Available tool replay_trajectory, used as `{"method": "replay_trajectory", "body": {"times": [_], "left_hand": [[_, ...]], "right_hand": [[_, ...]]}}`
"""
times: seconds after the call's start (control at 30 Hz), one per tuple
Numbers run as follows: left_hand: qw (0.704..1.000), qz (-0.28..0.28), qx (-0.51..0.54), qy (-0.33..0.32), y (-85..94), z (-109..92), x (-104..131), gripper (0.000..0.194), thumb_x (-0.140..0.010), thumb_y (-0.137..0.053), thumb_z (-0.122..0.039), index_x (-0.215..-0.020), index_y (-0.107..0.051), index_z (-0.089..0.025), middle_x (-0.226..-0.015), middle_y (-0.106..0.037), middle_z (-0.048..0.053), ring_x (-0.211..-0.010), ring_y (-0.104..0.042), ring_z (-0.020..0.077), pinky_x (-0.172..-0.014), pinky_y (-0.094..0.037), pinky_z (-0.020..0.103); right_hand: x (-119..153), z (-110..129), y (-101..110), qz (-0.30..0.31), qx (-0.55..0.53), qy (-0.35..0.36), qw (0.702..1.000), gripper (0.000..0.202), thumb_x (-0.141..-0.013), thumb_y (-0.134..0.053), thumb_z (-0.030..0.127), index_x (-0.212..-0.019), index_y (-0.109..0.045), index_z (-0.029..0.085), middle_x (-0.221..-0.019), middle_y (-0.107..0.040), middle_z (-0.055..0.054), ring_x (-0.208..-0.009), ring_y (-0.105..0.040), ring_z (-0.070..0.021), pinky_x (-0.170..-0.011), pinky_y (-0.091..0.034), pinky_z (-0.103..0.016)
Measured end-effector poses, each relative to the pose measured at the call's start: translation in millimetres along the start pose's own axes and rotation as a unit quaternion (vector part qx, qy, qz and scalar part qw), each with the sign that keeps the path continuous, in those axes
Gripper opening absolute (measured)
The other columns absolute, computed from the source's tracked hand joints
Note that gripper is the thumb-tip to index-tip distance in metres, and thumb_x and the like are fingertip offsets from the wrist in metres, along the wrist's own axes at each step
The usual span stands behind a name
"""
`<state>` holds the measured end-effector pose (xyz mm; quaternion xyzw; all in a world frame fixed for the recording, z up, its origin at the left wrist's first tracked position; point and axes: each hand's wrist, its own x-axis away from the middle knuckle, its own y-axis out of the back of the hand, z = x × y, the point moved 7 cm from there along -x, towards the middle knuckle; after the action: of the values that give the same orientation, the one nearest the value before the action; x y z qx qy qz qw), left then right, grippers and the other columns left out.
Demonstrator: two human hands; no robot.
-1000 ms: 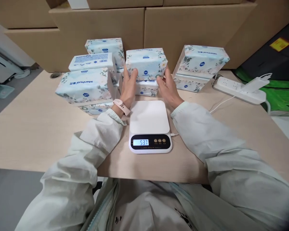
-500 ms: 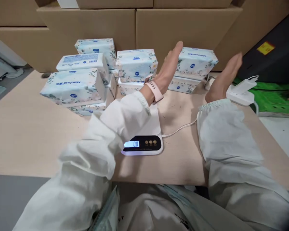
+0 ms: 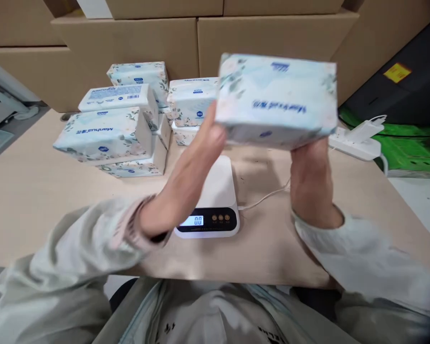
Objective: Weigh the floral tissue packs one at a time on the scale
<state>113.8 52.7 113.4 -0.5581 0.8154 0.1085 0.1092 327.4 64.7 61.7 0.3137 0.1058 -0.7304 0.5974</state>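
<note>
A floral pack of tissues [image 3: 277, 98] is in the air above the far side of the table, slightly blurred. My left hand [image 3: 191, 174] presses against its left end, the thumb at the near corner. From below, my right hand [image 3: 311, 177] supports its right part, and the fingers of that hand are hidden behind the pack. Under and between my forearms lies a white digital scale [image 3: 218, 186], its lit display [image 3: 192, 220] reading 0.0. Nothing rests on the part of its plate that shows.
Stacked tissue packs [image 3: 103, 134] stand at the left, with more packs [image 3: 193, 100] behind the scale. Cardboard boxes [image 3: 136, 48] line the back. A white cable [image 3: 265, 197] runs right from the scale, and a power strip [image 3: 358, 143] lies at the table's right edge.
My hands, empty and reaching forward before, now have a tissue pack between them, lifted and drawn nearer. The right-hand stack's place is now hidden behind it.
</note>
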Motion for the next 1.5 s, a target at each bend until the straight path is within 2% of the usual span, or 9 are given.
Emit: {"method": "replay_trajectory", "body": {"times": [0.07,0.17,0.4,0.5,0.6,0.7,0.77,1.2,1.5], "left_hand": [[0.999,-0.030,-0.011,0.019,21.1,5,40,0.055,-0.111,-0.043,-0.057,-0.163,-0.050,-0.041,-0.176,-0.030,-0.020,-0.172,-0.003,0.0184,-0.145,-0.006,0.034],[0.997,-0.050,-0.008,0.066,42.1,27,77,0.073,-0.106,-0.042,-0.071,-0.171,-0.033,-0.039,-0.180,-0.022,-0.015,-0.173,-0.008,0.0287,-0.146,-0.010,0.047],[0.990,-0.043,-0.032,0.127,63.7,60,110,0.063,-0.112,-0.034,-0.059,-0.172,-0.031,-0.039,-0.181,-0.022,-0.010,-0.172,-0.011,0.0263,-0.145,-0.011,0.045],[0.991,-0.077,-0.057,0.097,80.2,71,114,0.059,-0.114,-0.033,-0.056,-0.171,-0.032,-0.042,-0.181,-0.023,-0.012,-0.172,-0.011,0.0236,-0.144,-0.009,0.042],[0.991,-0.118,-0.047,0.049,94.7,81,112,0.057,-0.113,-0.034,-0.059,-0.168,-0.037,-0.045,-0.180,-0.025,-0.014,-0.172,-0.011,0.0234,-0.144,-0.008,0.043],[0.993,-0.109,-0.033,0.038,97.6,87,107,0.057,-0.113,-0.032,-0.060,-0.168,-0.037,-0.046,-0.180,-0.026,-0.014,-0.172,-0.012,0.0231,-0.144,-0.010,0.045],[0.993,-0.103,-0.032,0.045,97.3,88,106,0.056,-0.113,-0.029,-0.059,-0.167,-0.038,-0.047,-0.179,-0.029,-0.014,-0.172,-0.013,0.0225,-0.144,-0.009,0.046],[0.992,-0.113,-0.010,0.051,100.3,90,106,0.055,-0.113,-0.032,-0.060,-0.162,-0.050,-0.042,-0.176,-0.038,-0.011,-0.170,-0.022,0.0232,-0.144,-0.012,0.044],[0.992,-0.119,-0.018,0.040,104.3,92,108,0.051,-0.110,-0.041,-0.059,-0.157,-0.056,-0.045,-0.171,-0.046,-0.009,-0.167,-0.030,0.0240,-0.143,-0.021,0.045]], "right_hand": [[31,23,-28,0.060,-0.033,-0.009,0.998,0.057,-0.108,-0.040,0.064,-0.161,-0.041,0.043,-0.170,-0.048,0.002,-0.167,-0.035,-0.0251,-0.143,-0.024,-0.048],[66,26,-59,0.141,-0.038,-0.039,0.988,0.058,-0.111,-0.041,0.053,-0.167,-0.034,0.043,-0.177,-0.039,0.005,-0.170,-0.026,-0.0213,-0.143,-0.019,-0.048],[95,0,-75,0.191,-0.045,-0.081,0.977,0.064,-0.111,-0.043,0.046,-0.172,-0.025,0.040,-0.178,-0.037,0.003,-0.169,-0.030,-0.0229,-0.141,-0.027,-0.054],[91,-5,-63,0.134,-0.039,-0.083,0.987,0.061,-0.111,-0.043,0.048,-0.170,-0.032,0.039,-0.178,-0.038,0.002,-0.166,-0.036,-0.0252,-0.140,-0.028,-0.055],[82,-10,-38,-0.007,-0.047,-0.061,0.997,0.053,-0.109,-0.046,0.049,-0.161,-0.050,0.041,-0.169,-0.053,0.000,-0.158,-0.050,-0.0300,-0.136,-0.034,-0.059],[76,-15,-18,-0.131,-0.066,-0.030,0.989,0.045,-0.105,-0.052,0.047,-0.146,-0.067,0.041,-0.151,-0.070,-0.002,-0.144,-0.063,-0.0327,-0.128,-0.044,-0.060],[74,-19,-13,-0.156,-0.070,-0.030,0.985,0.042,-0.103,-0.054,0.046,-0.141,-0.072,0.041,-0.143,-0.074,-0.003,-0.141,-0.065,-0.0335,-0.124,-0.047,-0.061],[82,-23,-20,-0.106,-0.057,-0.042,0.992,0.044,-0.107,-0.050,0.051,-0.144,-0.068,0.037,-0.144,-0.073,-0.003,-0.134,-0.069,-0.0309,-0.121,-0.049,-0.062],[87,-20,-27,-0.040,-0.039,-0.075,0.996,0.048,-0.107,-0.046,0.057,-0.150,-0.061,0.041,-0.149,-0.070,-0.002,-0.140,-0.065,-0.0318,-0.127,-0.041,-0.064]]}}
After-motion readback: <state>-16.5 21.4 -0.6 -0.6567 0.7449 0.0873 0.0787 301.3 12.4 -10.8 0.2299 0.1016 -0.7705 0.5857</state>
